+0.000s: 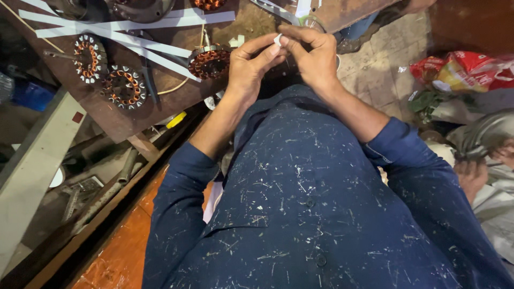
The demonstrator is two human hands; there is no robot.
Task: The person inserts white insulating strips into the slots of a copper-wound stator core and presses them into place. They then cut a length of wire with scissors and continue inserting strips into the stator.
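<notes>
My left hand (250,65) and my right hand (313,56) meet in front of my chest, above the edge of a brown wooden workbench (115,120). Together their fingertips pinch a small white piece of paper (277,38). Both thumbs and forefingers are closed on it. Just left of my left hand lies a round motor stator with copper windings (209,63). My dark blue, speckled shirt fills the lower frame.
Two more copper-wound stators (88,58) (124,87) lie on the bench among long white paper strips (126,25). A yellow-handled tool (175,120) sits below the bench edge. Red and yellow packets (460,69) lie on the tiled floor at right. Another person's foot (474,174) shows at right.
</notes>
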